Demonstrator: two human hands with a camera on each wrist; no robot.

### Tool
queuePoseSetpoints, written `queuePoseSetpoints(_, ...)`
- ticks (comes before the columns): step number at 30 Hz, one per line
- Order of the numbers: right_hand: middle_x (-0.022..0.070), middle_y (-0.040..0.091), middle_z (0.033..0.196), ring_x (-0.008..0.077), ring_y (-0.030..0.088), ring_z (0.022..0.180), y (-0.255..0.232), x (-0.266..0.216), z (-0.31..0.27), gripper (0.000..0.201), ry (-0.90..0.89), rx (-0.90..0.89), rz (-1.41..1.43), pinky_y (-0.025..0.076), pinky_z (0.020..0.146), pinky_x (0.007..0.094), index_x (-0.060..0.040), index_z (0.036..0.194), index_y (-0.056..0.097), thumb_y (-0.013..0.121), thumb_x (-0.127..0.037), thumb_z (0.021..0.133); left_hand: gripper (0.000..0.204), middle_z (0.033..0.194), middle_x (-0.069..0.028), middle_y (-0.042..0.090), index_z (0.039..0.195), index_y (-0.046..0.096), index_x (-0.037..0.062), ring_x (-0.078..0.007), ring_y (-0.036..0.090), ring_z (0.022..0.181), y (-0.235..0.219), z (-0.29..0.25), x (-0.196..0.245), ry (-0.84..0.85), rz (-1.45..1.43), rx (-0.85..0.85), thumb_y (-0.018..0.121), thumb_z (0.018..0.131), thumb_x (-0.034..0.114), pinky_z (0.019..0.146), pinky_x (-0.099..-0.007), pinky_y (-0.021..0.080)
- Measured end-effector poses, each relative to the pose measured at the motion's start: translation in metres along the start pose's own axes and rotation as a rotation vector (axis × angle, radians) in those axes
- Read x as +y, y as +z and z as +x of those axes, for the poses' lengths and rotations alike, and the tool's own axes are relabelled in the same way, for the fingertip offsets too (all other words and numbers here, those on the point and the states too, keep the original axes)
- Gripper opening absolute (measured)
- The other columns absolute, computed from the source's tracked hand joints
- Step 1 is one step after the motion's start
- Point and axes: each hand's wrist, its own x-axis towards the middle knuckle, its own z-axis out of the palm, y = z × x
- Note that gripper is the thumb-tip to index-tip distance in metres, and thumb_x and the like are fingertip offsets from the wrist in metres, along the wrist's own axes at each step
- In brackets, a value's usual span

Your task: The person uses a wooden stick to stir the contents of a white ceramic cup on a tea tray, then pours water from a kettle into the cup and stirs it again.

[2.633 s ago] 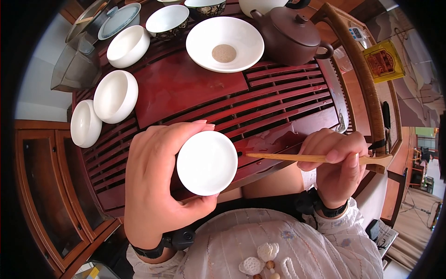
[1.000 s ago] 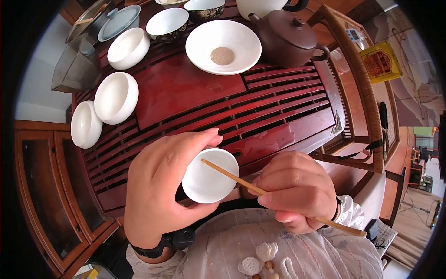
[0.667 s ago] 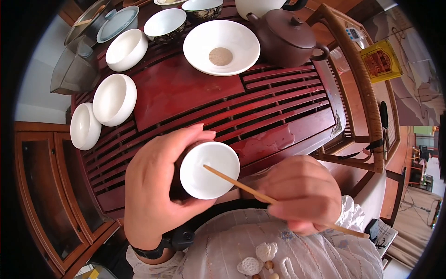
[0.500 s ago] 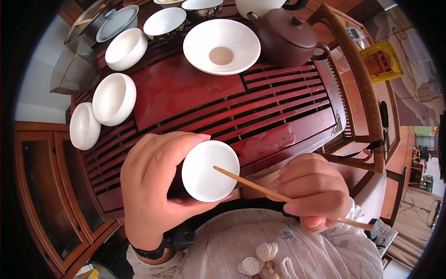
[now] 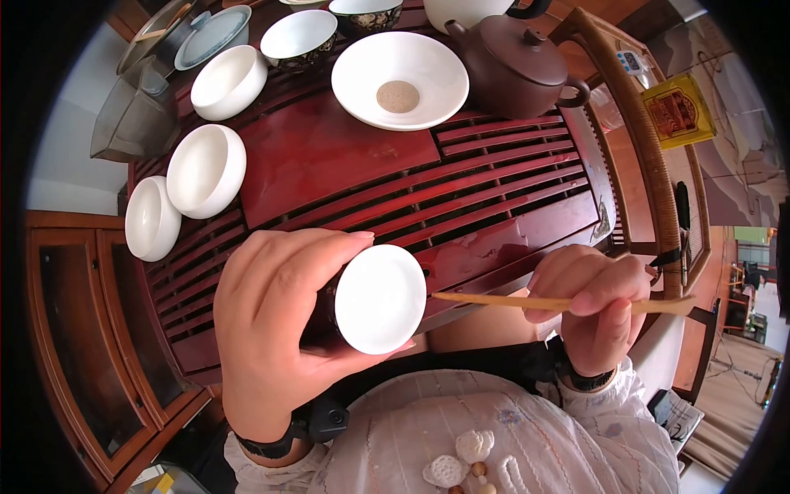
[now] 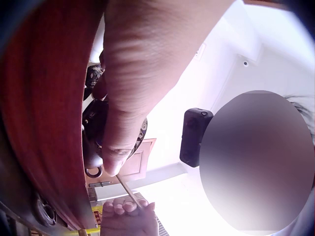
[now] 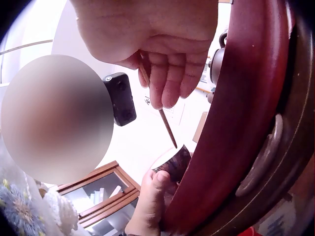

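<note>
My left hand (image 5: 267, 309) grips a small teacup (image 5: 380, 300) from its left side, thumb below and fingers above. The cup is tipped so its white inside faces the head camera; in the right wrist view its outer wall (image 7: 177, 163) is dark and patterned. My right hand (image 5: 594, 300) pinches a slim wooden tea pick (image 5: 498, 301), its thin tip pointing left, just right of the cup's rim. The pick's flat, wider end sticks out past the right hand. In the left wrist view the thumb covers much of the cup.
Beneath lies a slatted red tea tray (image 5: 329, 169). Along its left are white bowls (image 5: 206, 171) and a smoky pitcher (image 5: 132, 123). Farther back stand patterned bowls (image 5: 298, 39), a wide white bowl (image 5: 440, 78) and a brown teapot (image 5: 510, 70). A rattan frame (image 5: 654, 156) borders the right.
The right hand brought the tea pick's tip over the cup's inside, then drew it back right, out of the cup. The left hand keeps hold, the cup turned slightly.
</note>
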Motion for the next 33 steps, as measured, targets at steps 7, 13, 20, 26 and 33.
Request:
queuePoseSetpoints(7,0.0179,0.067,0.078,0.0256,0.064,0.069,-0.001,0.003,0.008,0.030,0.042,-0.015,0.037,0.052,0.066,0.0370,-0.0029,0.094,0.055,0.046,-0.030,0.102,0.075,0.097,-0.0098,0.067,0.112,0.065,0.0023,-0.0264,0.059,0.085,0.000,-0.001,-0.001,0.023,0.040,-0.019,0.091,0.046,0.029,0.076,-0.0369,0.046)
queuePoseSetpoints(13,0.0174,0.067,0.080,0.0261,0.063,0.069,0.001,-0.002,0.008,0.029,0.082,-0.063,0.061,0.052,0.067,0.0378,-0.0025,0.095,0.055,0.048,-0.030,0.101,0.074,0.098,-0.0095,0.066,0.111,0.065,0.0029,-0.0263,0.059,0.084,-0.001,-0.001,-0.002,0.023,0.040,-0.027,0.090,0.046,0.030,0.075,-0.0369,0.046)
queuePoseSetpoints(20,0.0181,0.067,0.079,0.0262,0.062,0.068,-0.001,-0.001,0.009,0.028,0.020,-0.079,0.010,0.052,0.064,0.0368,-0.0028,0.095,0.055,0.048,-0.029,0.101,0.072,0.098,-0.0099,0.066,0.108,0.066,0.0032,-0.0272,0.059,0.085,-0.001,-0.001,-0.003,0.036,0.039,-0.027,0.090,0.047,0.030,0.076,-0.0372,0.045)
queuePoseSetpoints(26,0.0189,0.066,0.080,0.0276,0.062,0.067,0.002,-0.001,0.012,0.027,-0.058,-0.089,-0.016,0.051,0.061,0.0369,-0.0001,0.095,0.057,0.050,-0.026,0.100,0.070,0.098,-0.0096,0.066,0.107,0.066,0.0034,-0.0275,0.060,0.085,0.000,-0.001,-0.002,0.026,0.041,-0.024,0.089,0.047,0.031,0.076,-0.0375,0.045)
queuePoseSetpoints(33,0.0142,0.063,0.069,0.0235,0.060,0.061,0.009,-0.014,0.030,0.034,-0.178,-0.278,-0.207,0.050,0.055,0.0326,-0.0007,0.083,0.056,0.050,-0.030,0.100,0.069,0.097,-0.0094,0.066,0.107,0.066,0.0034,-0.0275,0.060,0.086,-0.002,0.001,0.000,0.025,0.058,-0.039,0.088,0.046,0.030,0.077,-0.0376,0.045)
